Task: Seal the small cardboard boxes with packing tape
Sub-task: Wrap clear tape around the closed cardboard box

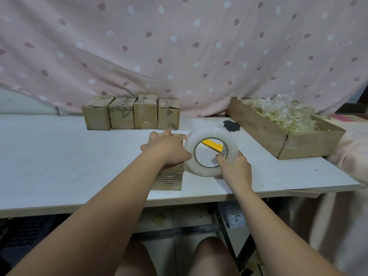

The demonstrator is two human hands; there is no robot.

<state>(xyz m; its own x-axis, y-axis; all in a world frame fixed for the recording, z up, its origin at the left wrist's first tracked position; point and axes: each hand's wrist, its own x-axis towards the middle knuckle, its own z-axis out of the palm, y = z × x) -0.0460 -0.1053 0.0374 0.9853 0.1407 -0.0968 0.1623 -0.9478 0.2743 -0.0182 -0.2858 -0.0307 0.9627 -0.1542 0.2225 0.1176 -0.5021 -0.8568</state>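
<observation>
A person seated at a white table (59,156) steadies a small cardboard box (171,178) near the table's front edge, the left hand (167,149) lying flat on its top with fingers spread toward the far side. Touching the box's right side, a large roll of clear packing tape (207,134) stands on edge in the right hand (235,168), thumb hooked inside the core and fingers wrapped around the outside. The two hands sit close together, one on the box and one on the roll. Whether a strip of tape already runs onto the box cannot be made out.

Behind the box, a row of four more cardboard boxes (131,114) stands side by side against a pink patterned curtain (179,46). To the box's right, past the roll, lie a yellow object (212,145), seen through the core, and a black scrap (231,126). Farther right sits a shallow cardboard tray (278,140) filled with plastic-wrapped goods.
</observation>
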